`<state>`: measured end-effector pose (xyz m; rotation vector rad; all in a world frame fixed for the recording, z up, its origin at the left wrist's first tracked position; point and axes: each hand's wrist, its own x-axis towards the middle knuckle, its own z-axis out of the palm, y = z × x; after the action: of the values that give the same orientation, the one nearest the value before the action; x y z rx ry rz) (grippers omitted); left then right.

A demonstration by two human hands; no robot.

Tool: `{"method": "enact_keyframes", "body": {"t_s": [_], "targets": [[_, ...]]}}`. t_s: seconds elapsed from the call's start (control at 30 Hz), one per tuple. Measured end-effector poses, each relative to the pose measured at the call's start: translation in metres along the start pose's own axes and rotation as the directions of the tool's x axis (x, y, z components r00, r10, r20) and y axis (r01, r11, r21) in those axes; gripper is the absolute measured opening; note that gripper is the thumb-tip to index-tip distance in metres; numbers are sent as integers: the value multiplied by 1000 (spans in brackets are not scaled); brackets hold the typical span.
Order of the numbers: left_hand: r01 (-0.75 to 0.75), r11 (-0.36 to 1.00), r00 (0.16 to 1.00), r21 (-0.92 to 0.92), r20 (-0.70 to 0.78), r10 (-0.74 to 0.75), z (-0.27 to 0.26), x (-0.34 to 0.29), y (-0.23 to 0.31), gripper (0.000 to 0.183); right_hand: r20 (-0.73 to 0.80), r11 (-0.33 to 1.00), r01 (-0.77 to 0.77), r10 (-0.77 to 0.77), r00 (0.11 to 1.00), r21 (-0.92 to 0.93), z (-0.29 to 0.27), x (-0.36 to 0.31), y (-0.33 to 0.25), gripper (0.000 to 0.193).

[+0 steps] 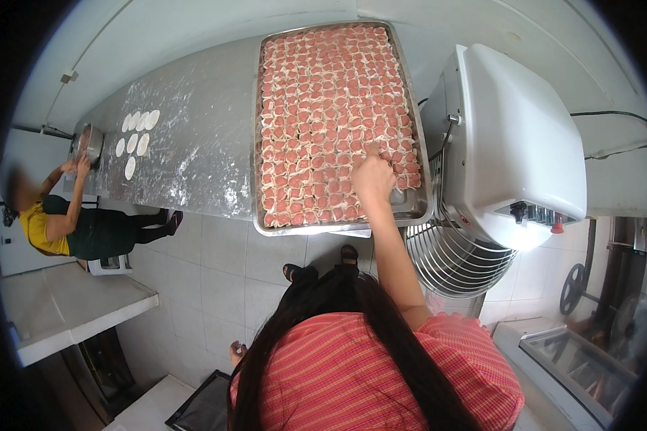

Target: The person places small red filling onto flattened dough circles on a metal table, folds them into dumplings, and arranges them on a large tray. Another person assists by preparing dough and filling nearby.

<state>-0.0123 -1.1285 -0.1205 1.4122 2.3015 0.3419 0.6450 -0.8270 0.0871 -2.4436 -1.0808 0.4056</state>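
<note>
A large metal tray point(256, 165) is packed with rows of small dumplings point(323, 118), each with pink meat filling showing at the top of a pale wrapper. My right hand point(374, 178) reaches over the tray's near right part, its bunched fingers down among the dumplings. Whatever they pinch is hidden under the hand. Beside it, the near right corner of the tray shows bare metal. My left hand point(238, 352) hangs low by my side, away from the table, partly covered by hair. Its fingers look curled, and I cannot make out anything in them.
On the floured metal table point(208, 129) several round wrappers point(131, 169) lie left of the tray. A co-worker point(57, 226) stands at the far left, hands at a metal bowl point(95, 144). Close on the right stands a white mixer point(517, 136) with a wire guard point(456, 266).
</note>
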Motion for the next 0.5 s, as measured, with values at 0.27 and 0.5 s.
{"method": "enact_keyframes", "body": {"t_s": [0.27,0.5], "targets": [[17,1000,1000,-13,18,-17,5,7,-10,28,-67,996,-83,84,994,22,-20,2,8,40],[-10,1000,1000,23,-21,11,-2,10,-8,31,-169,990,-135,139,976,33,-25,11,35,47]]}}
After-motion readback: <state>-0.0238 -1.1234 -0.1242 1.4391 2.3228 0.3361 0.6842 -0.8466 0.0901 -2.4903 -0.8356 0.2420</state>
